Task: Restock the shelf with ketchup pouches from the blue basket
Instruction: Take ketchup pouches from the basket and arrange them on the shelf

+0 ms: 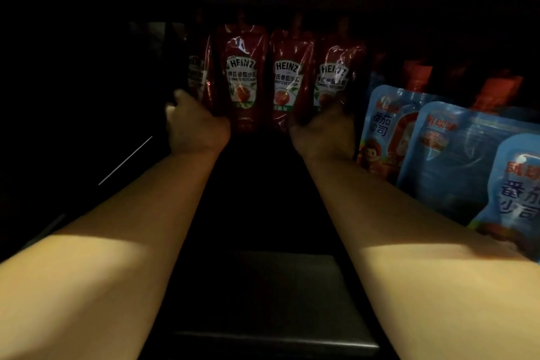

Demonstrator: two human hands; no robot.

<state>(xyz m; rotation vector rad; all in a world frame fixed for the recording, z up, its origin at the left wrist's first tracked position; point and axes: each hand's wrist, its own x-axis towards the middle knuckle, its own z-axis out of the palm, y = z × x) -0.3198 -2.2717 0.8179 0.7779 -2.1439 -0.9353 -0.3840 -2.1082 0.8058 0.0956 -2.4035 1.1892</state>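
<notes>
Your two bare forearms fill the near part of the view, reaching deep into a dark shelf (274,286) whose front lip catches a little light. Your left hand (196,128) sits at the left end of a row of red Heinz ketchup pouches, its fingers (180,96) curled toward the leftmost pouch (198,76), which is half hidden in shadow; whether they actually grip it you cannot tell from here. Your right hand (324,133) is at the foot of the rightmost pouch (333,79), touching its lower edge, but the fingers are lost in the dark, so their hold cannot be made out. Between your hands two more pouches stand upright side by side, the second pouch (242,76) and the third pouch (287,79), labels facing you. Just beside your right forearm, blue sauce packets (447,155) lean in overlapping rows along the right side. Behind them orange-red packs (418,76) stand dimly at the back
</notes>
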